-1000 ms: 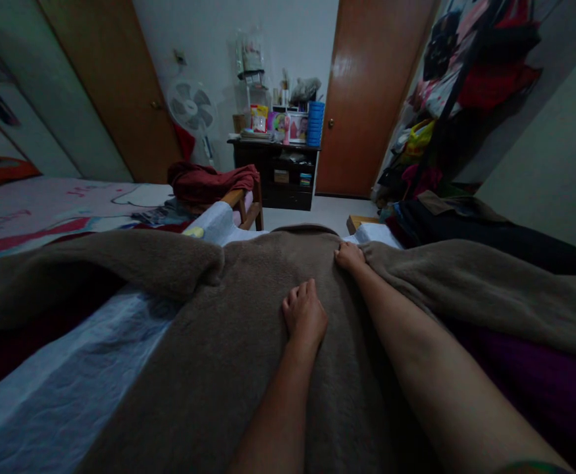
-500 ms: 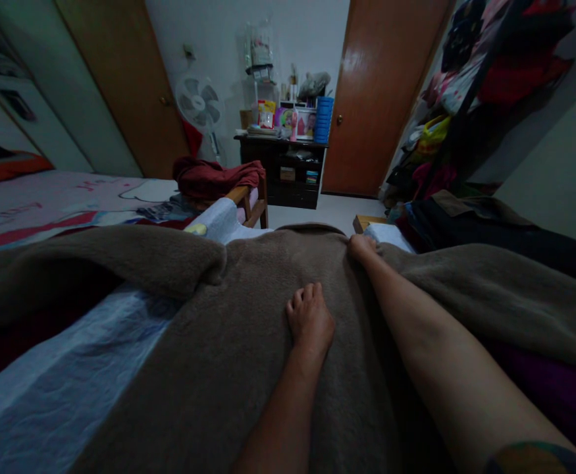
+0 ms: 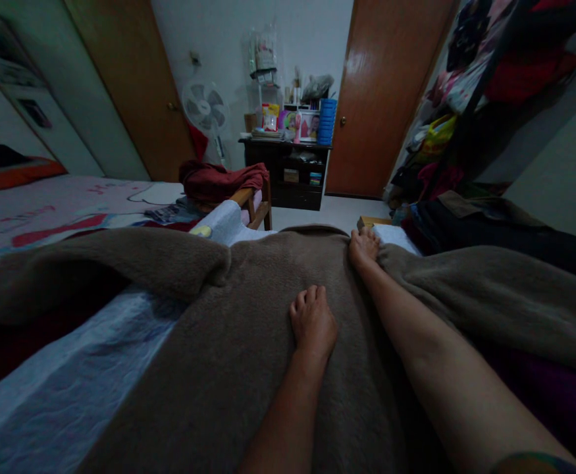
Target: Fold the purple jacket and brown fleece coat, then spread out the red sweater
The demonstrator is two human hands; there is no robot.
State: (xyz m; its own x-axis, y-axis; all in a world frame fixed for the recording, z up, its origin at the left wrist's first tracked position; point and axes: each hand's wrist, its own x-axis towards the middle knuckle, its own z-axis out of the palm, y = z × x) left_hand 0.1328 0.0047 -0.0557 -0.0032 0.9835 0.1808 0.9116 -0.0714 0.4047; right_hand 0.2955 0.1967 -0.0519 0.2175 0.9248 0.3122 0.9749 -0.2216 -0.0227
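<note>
A brown fleecy long-sleeved garment (image 3: 248, 355) is spread out in front of me, its neckline at the far end. One sleeve (image 3: 114, 253) stretches to the left and the other sleeve (image 3: 505, 289) to the right. My left hand (image 3: 314, 322) rests palm down on the body of the garment, fingers lightly bent and apart. Farther off, my right hand (image 3: 365, 247) lies over the right shoulder seam with its fingers laid forward. Under the garment shows a light blue quilted cover (image 3: 120, 349).
To the left is a bed with a pink patterned sheet (image 3: 100, 191). A dark red cloth (image 3: 223, 181) hangs over a wooden frame (image 3: 262, 210). Dark folded clothes (image 3: 505, 220) lie on the right. Beyond stand a fan (image 3: 206, 108), a dark cabinet (image 3: 288, 174) and a wooden door (image 3: 381, 99).
My right hand has loosened from the shoulder edge, and its fingers now lie extended over it. My left hand stays on the garment. The view has shifted slightly.
</note>
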